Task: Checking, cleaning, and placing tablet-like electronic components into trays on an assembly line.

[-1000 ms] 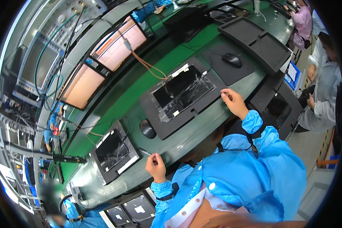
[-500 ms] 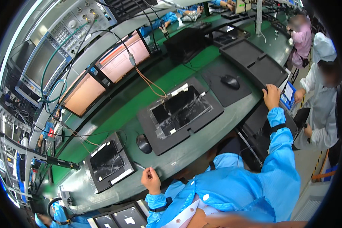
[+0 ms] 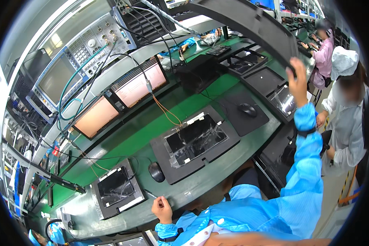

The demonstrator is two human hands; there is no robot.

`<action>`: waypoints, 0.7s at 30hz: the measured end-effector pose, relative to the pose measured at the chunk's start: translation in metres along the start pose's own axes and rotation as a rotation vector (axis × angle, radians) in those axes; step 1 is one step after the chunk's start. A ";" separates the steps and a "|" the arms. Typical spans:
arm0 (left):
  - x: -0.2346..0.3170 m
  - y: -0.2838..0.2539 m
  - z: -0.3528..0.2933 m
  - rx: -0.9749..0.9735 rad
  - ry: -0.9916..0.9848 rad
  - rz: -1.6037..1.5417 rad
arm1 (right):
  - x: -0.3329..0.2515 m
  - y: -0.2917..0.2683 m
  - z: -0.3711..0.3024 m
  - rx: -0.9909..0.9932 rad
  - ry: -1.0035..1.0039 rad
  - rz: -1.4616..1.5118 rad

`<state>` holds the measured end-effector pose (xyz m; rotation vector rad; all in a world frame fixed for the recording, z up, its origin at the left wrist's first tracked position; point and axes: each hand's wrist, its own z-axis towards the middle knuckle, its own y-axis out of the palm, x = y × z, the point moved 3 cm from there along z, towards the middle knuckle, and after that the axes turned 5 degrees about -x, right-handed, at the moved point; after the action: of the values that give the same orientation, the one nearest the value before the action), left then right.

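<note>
Raised at the right, my right hand (image 3: pixel 299 84) grips the near edge of a black tray (image 3: pixel 262 30), which is tilted up over the far side of the bench. Beneath it lies another black tray (image 3: pixel 263 80) with a film-wrapped panel (image 3: pixel 283 101) in it. Near the bench's front edge my left hand (image 3: pixel 162 210) is closed; what it holds, if anything, is hidden. A thin pen-like stick (image 3: pixel 150 193) ends at its fingers. Close by are a small film-covered screen on a black holder (image 3: pixel 129 203) and a black mouse (image 3: pixel 156 172).
A larger film-covered screen (image 3: pixel 197 137) lies on a black holder mid-bench. Behind it stand two lit monitors (image 3: pixel 141 78) and a measuring instrument (image 3: pixel 65 67). A second mouse (image 3: pixel 247 109) sits on a black pad. Cables hang over the bench. A person in white (image 3: pixel 346 123) stands at the right.
My right hand has lifted the black tray up and away, uncovering the tray and wrapped panel below. The view has shifted slightly. My left hand stays by the stick.
</note>
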<state>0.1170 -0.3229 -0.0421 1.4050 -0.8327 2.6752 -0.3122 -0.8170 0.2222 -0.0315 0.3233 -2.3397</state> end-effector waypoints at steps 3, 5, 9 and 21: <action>0.002 0.003 0.002 0.017 0.019 -0.002 | 0.105 0.034 0.076 0.283 0.158 -0.308; 0.004 0.001 0.002 0.050 0.012 0.007 | 0.123 0.063 0.113 -0.108 0.474 -0.050; 0.002 -0.003 0.001 0.091 0.015 0.049 | 0.028 0.128 0.112 -0.423 1.074 0.839; 0.002 0.004 0.000 0.079 -0.038 0.093 | 0.003 0.252 0.186 -0.127 0.923 1.396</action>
<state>0.1150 -0.3271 -0.0428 1.4728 -0.8235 2.7880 -0.1178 -1.0314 0.3418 0.9192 0.6498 -0.8138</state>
